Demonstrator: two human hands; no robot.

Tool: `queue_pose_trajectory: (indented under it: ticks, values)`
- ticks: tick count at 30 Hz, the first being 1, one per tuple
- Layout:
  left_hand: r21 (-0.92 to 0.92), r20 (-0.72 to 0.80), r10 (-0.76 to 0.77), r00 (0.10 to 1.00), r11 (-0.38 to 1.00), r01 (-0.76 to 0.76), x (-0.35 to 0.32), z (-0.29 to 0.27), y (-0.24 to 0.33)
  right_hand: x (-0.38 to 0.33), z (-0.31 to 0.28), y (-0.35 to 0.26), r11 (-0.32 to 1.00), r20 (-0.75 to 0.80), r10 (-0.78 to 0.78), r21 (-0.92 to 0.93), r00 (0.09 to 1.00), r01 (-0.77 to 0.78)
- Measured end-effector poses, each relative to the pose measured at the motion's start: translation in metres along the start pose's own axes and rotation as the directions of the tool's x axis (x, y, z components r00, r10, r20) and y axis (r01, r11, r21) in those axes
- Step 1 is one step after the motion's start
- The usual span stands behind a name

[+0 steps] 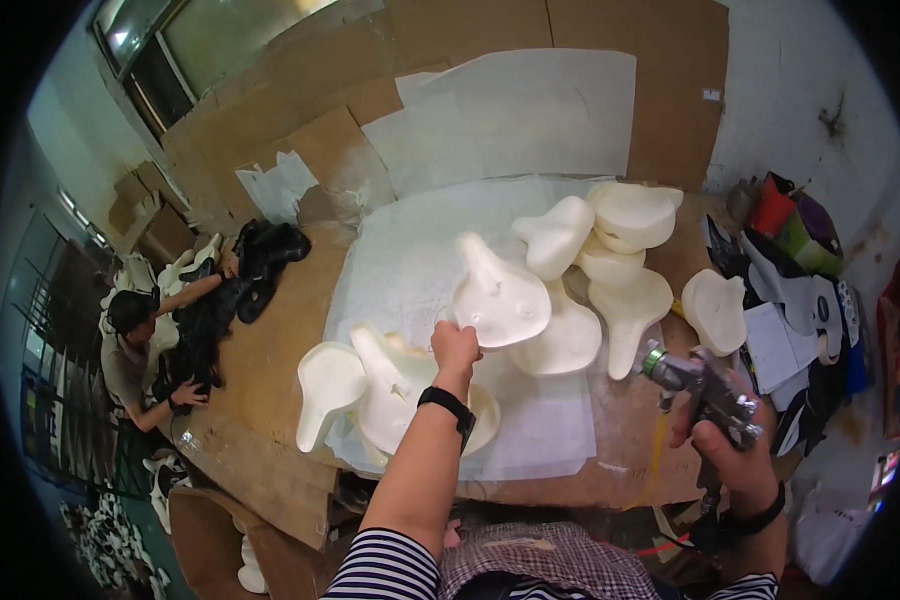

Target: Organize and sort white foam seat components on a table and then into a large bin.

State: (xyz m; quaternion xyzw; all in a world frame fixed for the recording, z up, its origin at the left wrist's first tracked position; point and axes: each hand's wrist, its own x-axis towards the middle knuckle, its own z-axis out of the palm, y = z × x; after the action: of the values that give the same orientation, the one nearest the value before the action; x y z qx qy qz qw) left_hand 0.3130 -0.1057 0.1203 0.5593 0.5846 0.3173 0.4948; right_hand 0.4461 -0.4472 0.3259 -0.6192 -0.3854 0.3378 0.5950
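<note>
My left hand [456, 348] is closed on the rim of a cream foam bicycle saddle pad [502, 298], whose hollow side faces me and whose narrow nose points away. In my right hand [732, 455], the fingers wrap round a metal spray gun [705, 390] with its nozzle turned left toward the pads. Just left of my left forearm lie more saddle pads, one with its nose toward me [330, 385] and a hollow one [390, 392]. Beyond the held pad a heap of similar pads [635, 218] is stacked, and a single pad [715, 310] rests at the right.
White paper [390, 260] covers part of the wooden table [270, 370]; cardboard [670, 90] lines the wall behind. Papers [775, 345] and bags [815, 235] crowd the right side. At the far left, a co-worker [130, 350] handles black covers [260, 265]. A cardboard box [220, 545] stands below.
</note>
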Motion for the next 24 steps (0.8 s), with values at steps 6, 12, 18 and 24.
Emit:
queue_pose_trajectory:
  ticks: [6,12,18,24]
  values:
    - [-0.088,0.100,-0.092,0.991,0.991,0.101,0.023,-0.004,0.004,-0.005,-0.021,0.020,0.997,0.086,0.059,0.049,0.995,-0.063]
    - [-0.571,0.120,-0.262,0.958,0.771,0.283,0.038,0.020,0.009,-0.027,-0.039,0.046,0.999,0.009,0.034,0.007,0.999,-0.034]
    - [-0.090,0.435,-0.312,0.845,0.919,0.385,0.028,0.090,-0.075,-0.033,-0.030,0.055,0.994,0.010,0.105,-0.003,0.994,-0.105]
    - [-0.040,0.404,-0.505,0.763,0.823,0.566,-0.003,0.115,-0.113,-0.041,-0.026,0.041,0.994,0.019,0.105,0.037,0.994,-0.106]
